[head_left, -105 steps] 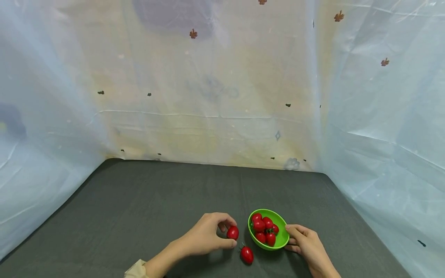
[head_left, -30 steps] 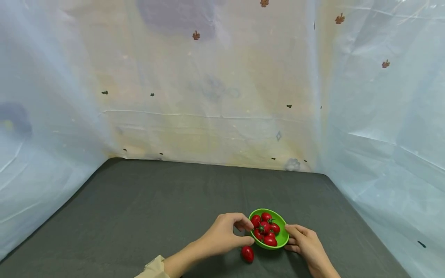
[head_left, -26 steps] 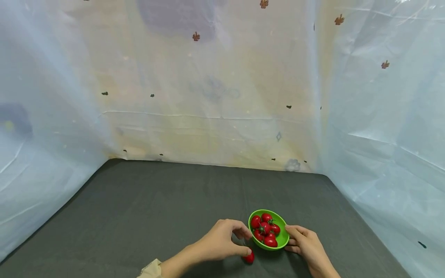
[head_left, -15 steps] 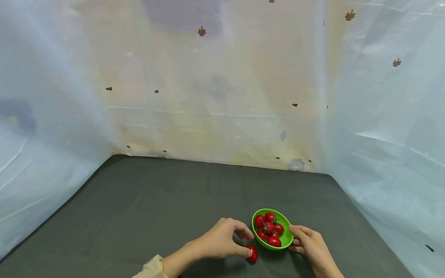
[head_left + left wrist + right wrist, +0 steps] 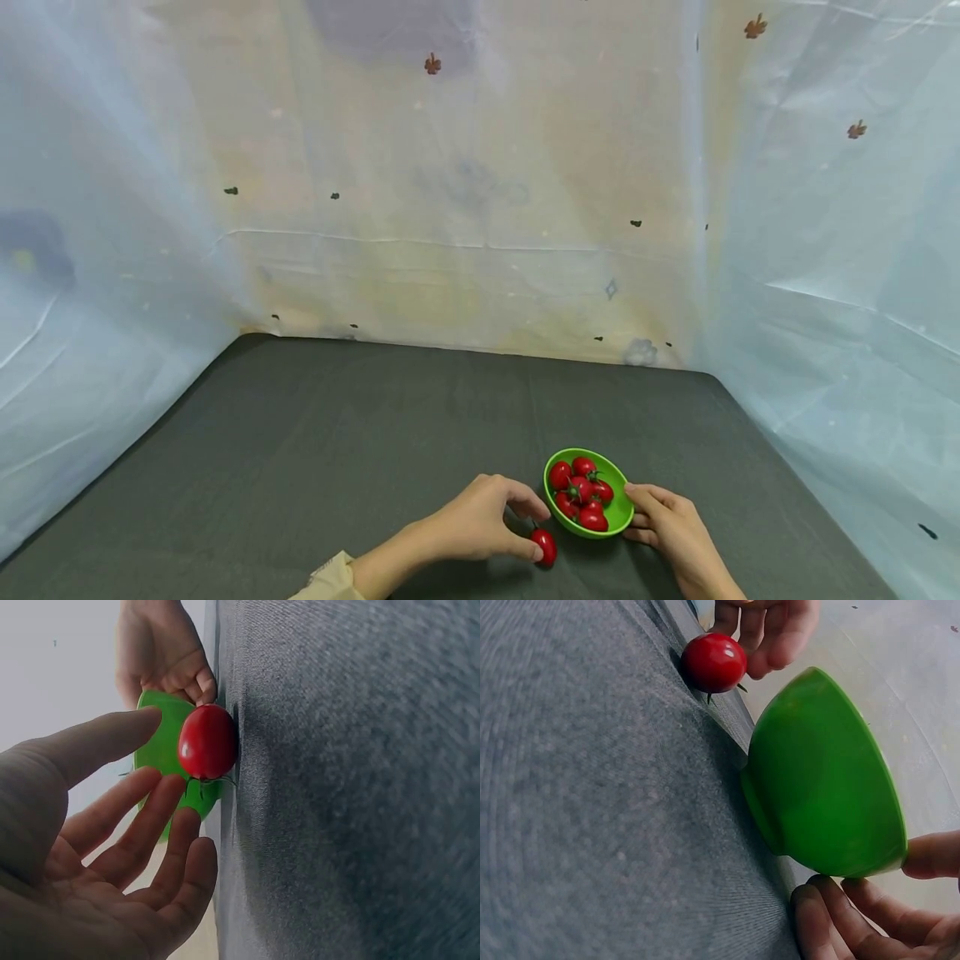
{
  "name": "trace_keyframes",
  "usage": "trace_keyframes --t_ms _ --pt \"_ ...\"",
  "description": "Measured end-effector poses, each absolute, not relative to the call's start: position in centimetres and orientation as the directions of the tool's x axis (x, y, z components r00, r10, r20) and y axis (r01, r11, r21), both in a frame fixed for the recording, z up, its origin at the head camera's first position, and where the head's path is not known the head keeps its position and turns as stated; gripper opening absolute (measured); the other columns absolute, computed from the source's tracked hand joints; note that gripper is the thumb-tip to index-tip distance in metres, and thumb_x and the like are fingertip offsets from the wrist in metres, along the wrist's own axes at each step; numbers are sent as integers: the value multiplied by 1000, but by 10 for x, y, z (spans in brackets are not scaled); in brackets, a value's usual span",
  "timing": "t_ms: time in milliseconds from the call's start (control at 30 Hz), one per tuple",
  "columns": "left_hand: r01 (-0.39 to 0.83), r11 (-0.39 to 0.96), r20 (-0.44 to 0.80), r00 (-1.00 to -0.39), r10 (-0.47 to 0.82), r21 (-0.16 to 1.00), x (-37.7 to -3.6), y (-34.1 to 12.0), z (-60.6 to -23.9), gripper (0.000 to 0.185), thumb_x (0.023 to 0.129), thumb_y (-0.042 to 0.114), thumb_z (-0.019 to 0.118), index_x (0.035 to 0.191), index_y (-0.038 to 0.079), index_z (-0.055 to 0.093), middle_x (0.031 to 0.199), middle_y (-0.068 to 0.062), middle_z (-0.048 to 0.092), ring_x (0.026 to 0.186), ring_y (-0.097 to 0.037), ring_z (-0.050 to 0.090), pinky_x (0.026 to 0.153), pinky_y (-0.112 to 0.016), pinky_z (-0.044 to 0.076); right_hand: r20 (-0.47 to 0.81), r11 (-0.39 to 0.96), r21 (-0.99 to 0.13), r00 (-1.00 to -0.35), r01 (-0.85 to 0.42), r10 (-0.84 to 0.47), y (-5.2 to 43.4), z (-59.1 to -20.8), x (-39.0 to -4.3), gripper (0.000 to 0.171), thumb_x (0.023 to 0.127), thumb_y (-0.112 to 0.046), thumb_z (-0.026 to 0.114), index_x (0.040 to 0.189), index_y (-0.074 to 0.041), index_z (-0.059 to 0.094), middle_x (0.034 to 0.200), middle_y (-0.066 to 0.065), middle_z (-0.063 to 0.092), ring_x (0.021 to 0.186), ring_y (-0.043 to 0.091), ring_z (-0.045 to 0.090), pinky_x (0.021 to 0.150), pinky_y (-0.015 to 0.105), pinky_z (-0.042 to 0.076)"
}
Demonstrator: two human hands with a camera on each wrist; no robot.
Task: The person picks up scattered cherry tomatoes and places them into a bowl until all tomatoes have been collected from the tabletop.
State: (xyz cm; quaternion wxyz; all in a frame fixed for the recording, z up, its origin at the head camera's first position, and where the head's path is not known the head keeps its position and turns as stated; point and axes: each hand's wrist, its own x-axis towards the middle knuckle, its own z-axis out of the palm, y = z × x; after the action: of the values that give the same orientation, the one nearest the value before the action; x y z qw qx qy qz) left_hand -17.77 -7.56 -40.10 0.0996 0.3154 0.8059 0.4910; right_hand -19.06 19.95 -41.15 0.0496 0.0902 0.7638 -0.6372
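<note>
A single red cherry tomato [image 5: 545, 548] with a thin green stem lies on the dark cloth, just left of and nearer than a green bowl [image 5: 619, 510]. My left hand [image 5: 483, 521] is beside this tomato, thumb and fingers spread; the left wrist view shows a gap between thumb and fingertips, with the tomato [image 5: 208, 742] just past them. Inside the bowl lie several more cherry tomatoes [image 5: 581, 489]. My right hand [image 5: 671, 529] holds the bowl's right side, thumb at the rim and fingers under the wall, as the right wrist view shows on the bowl [image 5: 817, 780].
Dark grey cloth [image 5: 337, 433] covers the tabletop. Pale patterned plastic sheeting [image 5: 450, 275] hangs behind it, and more sheeting [image 5: 840, 333] rises along the sides.
A tomato held earlier by my left hand now lies in the bowl. Then that hand came back down to the loose tomato. My right hand stays on the bowl.
</note>
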Motion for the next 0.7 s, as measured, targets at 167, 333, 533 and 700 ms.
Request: trace_keyframes --t_ms 167,333,533,700 --pt "439 310 165 -761 627 844 -177 -73 -402 29 79 13 84 107 10 75 98 14 69 91 -2 60 78 -23 51 -191 170 -965 -979 202 75 200 -412 -191 42 100 -24 59 120 13 59 91 11 67 82 22 68 69 37 56" --pt "489 319 192 -739 646 812 -178 -71 -403 28 79 14 84 106 11 76 99 16 68 92 0 60 80 -22 49 -192 172 -964 -979 201 72 201 -413 -192 43 100 -25 59 120 13 59 91 11 67 83 22 68 69 37 56" --pt "537 317 217 -710 670 782 -177 -70 -406 22 80 10 83 101 13 78 96 19 67 92 3 59 82 -22 48 -194 167 -965 -978 204 75 200 -413 -191 43 100 -24 59 120 14 59 91 11 67 82 22 68 70 38 56" --pt "559 336 215 -701 680 758 -177 -69 -407 22 79 9 83 99 14 79 95 20 66 92 5 58 82 -22 48 -189 166 -966 -979 199 73 200 -412 -191 43 100 -23 58 120 14 59 90 11 67 81 22 68 70 38 56"
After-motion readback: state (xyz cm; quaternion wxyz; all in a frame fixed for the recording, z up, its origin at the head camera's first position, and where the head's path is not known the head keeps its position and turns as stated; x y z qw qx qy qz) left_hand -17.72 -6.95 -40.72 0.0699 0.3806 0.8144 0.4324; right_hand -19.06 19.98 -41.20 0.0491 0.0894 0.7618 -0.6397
